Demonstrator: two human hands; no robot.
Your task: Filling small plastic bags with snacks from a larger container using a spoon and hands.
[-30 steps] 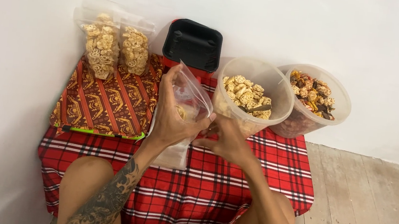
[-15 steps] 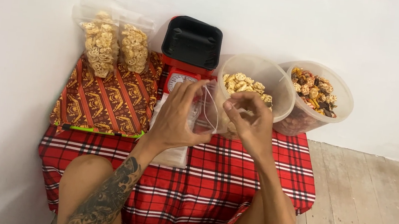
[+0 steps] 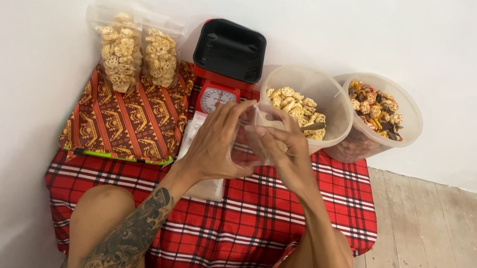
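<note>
A small clear plastic bag (image 3: pixel 247 144) is held between both hands above the middle of the desk (image 3: pixel 324 221), just in front of the kitchen scale. The left hand (image 3: pixel 216 143) curls closed around the bag's left side, fingers pinching its top edge. The right hand (image 3: pixel 285 148) grips the bag's right side, thumb and fingers pinched at the mouth. Under the hands lies a flat stack of clear bags (image 3: pixel 202 166) on the red plaid cloth. Behind them stands a red scale (image 3: pixel 217 97) carrying a black tray (image 3: pixel 230 49). To its right sit 2 clear tubs: 1 of pale snacks (image 3: pixel 308 100), 1 of mixed darker snacks (image 3: pixel 381 117). At the left, 2 filled snack pouches (image 3: pixel 137 53) lean on the wall above a patterned cloth (image 3: pixel 126 118).
</note>
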